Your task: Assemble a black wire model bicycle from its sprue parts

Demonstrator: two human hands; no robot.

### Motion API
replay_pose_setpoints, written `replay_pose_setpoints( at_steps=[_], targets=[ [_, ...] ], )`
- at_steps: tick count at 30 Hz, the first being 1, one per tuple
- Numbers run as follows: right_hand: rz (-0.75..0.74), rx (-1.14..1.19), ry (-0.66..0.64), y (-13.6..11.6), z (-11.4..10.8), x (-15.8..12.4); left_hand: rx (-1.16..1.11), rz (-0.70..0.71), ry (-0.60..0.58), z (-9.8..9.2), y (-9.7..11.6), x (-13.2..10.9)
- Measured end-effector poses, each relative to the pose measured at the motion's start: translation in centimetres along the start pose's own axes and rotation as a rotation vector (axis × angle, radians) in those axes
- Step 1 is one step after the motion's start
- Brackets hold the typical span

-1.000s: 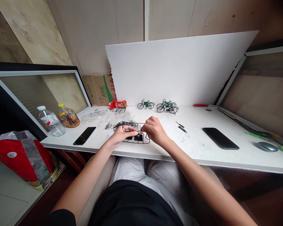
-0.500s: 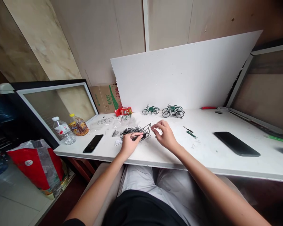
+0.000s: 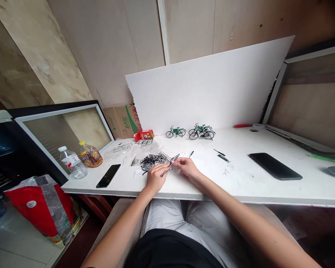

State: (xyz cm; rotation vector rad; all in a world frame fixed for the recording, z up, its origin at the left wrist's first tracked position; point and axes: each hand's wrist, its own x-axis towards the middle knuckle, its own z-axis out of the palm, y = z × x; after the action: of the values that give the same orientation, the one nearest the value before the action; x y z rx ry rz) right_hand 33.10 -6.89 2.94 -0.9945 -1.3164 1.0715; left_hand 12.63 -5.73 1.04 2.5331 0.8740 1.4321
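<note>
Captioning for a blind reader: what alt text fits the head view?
A person's left hand and right hand pinch a thin black wire part between them over a white table, beside a pile of black parts. Green model bicycles stand at the back; a black phone lies to the right.

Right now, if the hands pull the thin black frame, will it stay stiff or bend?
It probably bends: the black frame looks like thin open bars, pinched between the left hand and right hand. Likely light. It may snag on the pile of black parts beside it.
</note>
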Motion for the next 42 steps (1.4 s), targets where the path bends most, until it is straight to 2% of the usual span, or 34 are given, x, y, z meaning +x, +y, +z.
replay_pose_setpoints(
  at_steps=[3,7,10,14,19,26,34,42],
  targets=[
    [0.028,0.059,0.022,1.1,0.2,0.0,-0.007,0.034,-0.061,-0.4,0.6,0.1],
    [-0.004,0.086,0.125,1.2,0.5,-0.1,-0.16,0.07,-0.178,-1.7,1.7,0.5],
    [-0.044,0.067,0.139,0.9,0.6,-0.2,-0.219,0.021,-0.113,-2.0,1.7,0.7],
    [-0.085,0.037,0.053,0.9,0.8,-0.2,-0.177,-0.111,0.04,-1.4,1.0,0.7],
    [-0.117,0.005,-0.035,0.9,1.0,-0.3,-0.145,-0.163,0.105,-0.6,0.7,0.7],
    [-0.173,-0.044,-0.093,0.2,1.3,-0.9,-0.026,-0.072,0.076,-0.4,0.9,0.2],
    [-0.312,-0.161,0.072,0.9,1.1,-0.4,0.042,-0.069,0.039,0.1,0.3,-0.4],
    [-0.342,-0.161,0.041,2.4,0.9,0.3,-0.007,-0.077,-0.013,0.0,0.5,-0.5]
  ],
)
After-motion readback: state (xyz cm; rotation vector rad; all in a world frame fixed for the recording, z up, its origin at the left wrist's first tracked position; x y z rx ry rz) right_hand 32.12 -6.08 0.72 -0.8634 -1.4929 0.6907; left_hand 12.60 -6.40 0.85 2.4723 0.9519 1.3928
